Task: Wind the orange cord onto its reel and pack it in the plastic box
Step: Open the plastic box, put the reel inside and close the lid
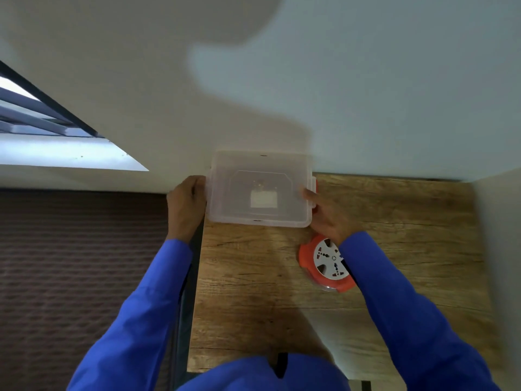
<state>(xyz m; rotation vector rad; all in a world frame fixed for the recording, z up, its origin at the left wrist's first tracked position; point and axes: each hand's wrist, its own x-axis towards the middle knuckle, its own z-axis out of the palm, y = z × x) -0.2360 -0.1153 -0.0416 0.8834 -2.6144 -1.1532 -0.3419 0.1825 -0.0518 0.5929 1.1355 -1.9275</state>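
A clear plastic box (260, 218) with a white label showing through it is held at the far left corner of the wooden table (253, 277), by the wall. My left hand (186, 207) grips its left side and my right hand (327, 218) grips its right side by an orange latch. The orange cord reel (324, 261), with its white socket face up, lies flat on the table just under my right wrist, which hides part of it. No loose cord is visible.
A pale wall rises directly behind the table. On the left, below the table edge, lies a brown ribbed surface (79, 263), with a window sill (64, 153) higher up. A wall panel (496, 249) borders the table's right side.
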